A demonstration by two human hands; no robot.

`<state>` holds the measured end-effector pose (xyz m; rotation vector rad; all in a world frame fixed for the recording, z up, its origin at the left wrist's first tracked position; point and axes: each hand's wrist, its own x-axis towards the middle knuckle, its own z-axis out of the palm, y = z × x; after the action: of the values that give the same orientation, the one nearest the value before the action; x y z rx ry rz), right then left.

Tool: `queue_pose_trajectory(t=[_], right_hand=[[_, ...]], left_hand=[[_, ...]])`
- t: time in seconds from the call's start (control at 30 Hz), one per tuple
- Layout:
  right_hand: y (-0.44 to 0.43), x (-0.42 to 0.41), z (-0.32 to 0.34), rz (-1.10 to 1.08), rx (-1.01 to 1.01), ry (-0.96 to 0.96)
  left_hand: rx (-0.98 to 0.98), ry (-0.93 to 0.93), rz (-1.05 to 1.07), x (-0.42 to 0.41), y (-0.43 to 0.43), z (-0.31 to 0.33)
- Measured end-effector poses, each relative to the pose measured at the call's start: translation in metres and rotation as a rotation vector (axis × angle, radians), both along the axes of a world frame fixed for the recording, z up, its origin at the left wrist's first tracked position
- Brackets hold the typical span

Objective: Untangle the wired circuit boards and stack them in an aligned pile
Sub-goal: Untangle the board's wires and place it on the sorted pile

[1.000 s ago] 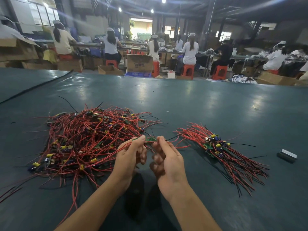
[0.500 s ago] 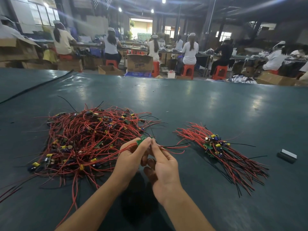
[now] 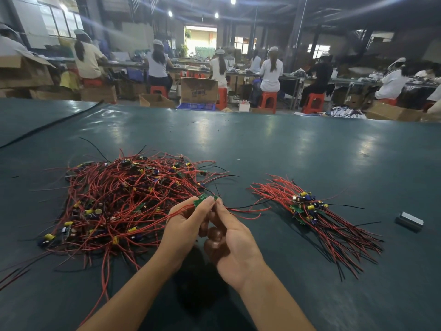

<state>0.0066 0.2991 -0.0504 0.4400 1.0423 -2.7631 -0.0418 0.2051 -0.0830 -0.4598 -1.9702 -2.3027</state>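
Green circuit board [image 3: 200,201], left hand [image 3: 185,226] grip pinching it, right hand [image 3: 232,237] grip pinching it too

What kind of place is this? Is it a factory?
Most likely an electronics factory floor. Workers in caps sit in rows on red stools, cardboard boxes stand around them, and a heap of wired circuit boards lies on the green table.

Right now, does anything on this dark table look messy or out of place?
Yes: the left heap of red-wired green circuit boards is a tangled sprawl, unlike the neat aligned bundle on the right. A small grey block lies alone farther right.
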Motion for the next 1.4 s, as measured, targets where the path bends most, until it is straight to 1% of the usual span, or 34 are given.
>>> queue_pose_trajectory(t=[0.1,0.23,0.37,0.4,0.47,0.5,0.57,0.67,0.8,1.0,1.1,1.17,1.33,1.4], right_hand=[[0.004,0.000,0.001,-0.006,-0.026,0.019],[0.016,-0.007,0.000,-0.136,0.079,-0.002],[0.038,-0.013,0.004,-0.264,0.073,-0.020],[0.044,-0.014,0.004,-0.293,0.096,-0.024],[0.052,-0.015,0.003,-0.333,0.211,-0.035],[0.054,-0.015,0.003,-0.332,0.255,-0.027],[0.056,-0.013,0.003,-0.292,0.262,0.018],[0.054,-0.012,0.006,-0.266,0.178,0.062],[0.053,-0.010,0.010,-0.328,0.054,0.062],[0.051,-0.009,0.010,-0.361,0.006,0.050],[0.046,-0.009,0.008,-0.399,0.056,0.077],[0.040,-0.008,0.007,-0.385,0.103,0.098],[0.012,-0.004,0.002,-0.252,0.324,0.070],[0.003,-0.001,-0.001,-0.184,0.301,0.074]], left_hand=[[0.031,-0.022,-0.017,-0.001,0.000,-0.001],[0.037,-0.007,0.036,0.000,0.002,0.001],[0.076,0.009,0.036,0.000,0.002,0.003],[0.079,0.018,0.035,0.001,0.001,0.004],[0.072,0.037,0.041,0.000,0.000,0.005],[0.069,0.041,0.045,-0.001,0.000,0.006],[0.090,0.026,0.060,-0.002,-0.001,0.006],[0.112,0.008,0.053,-0.003,-0.002,0.007],[0.098,-0.006,-0.017,-0.001,-0.001,0.006],[0.125,-0.023,-0.094,0.001,0.002,0.005],[0.088,0.007,-0.081,0.002,0.001,0.005],[0.045,0.036,-0.059,0.003,0.000,0.005],[-0.031,0.084,-0.073,0.006,0.003,0.006],[-0.044,0.101,-0.078,0.006,0.004,0.006]])
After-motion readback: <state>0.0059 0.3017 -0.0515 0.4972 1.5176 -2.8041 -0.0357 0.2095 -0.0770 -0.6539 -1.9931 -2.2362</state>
